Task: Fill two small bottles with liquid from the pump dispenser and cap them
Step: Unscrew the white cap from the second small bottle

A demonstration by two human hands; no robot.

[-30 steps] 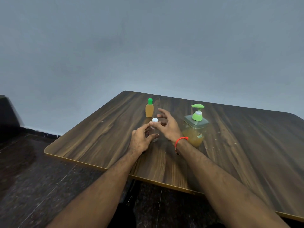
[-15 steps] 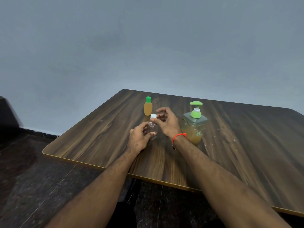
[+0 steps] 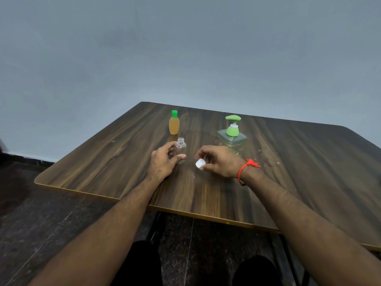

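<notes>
Since a second ago the white cap has come off the clear bottle: the right hand, which was at the bottle's top, has drawn back to the right and nearer, carrying the cap away. Largest in view is the dark wood-grain worktop [image 3: 288, 172], with everything gathered toward its far middle. On the right stands the pump dispenser [image 3: 232, 135], a squat clear body with a green pump head, its lower part hidden behind the right hand. The left hand [image 3: 162, 162] curls its fingers and thumb round the clear bottle [image 3: 180, 148], which stands upright on the worktop with its threaded neck open and looks empty. The right hand [image 3: 220, 162], a red thread at its wrist, pinches the white cap [image 3: 200, 163] between thumb and fingertips, just above the wood and a little right of the bottle. Far left of these, well apart from both hands, stands the orange-filled bottle [image 3: 174, 125] with its green cap on, so by my reading one bottle is done and the second awaits filling. The risks from here: the light, empty bottle could tip if the left hand loosens while it is carried under the spout; a narrow neck poorly lined up with the nozzle would send liquid onto the worktop; and the small cap, set down carelessly, might roll away.
</notes>
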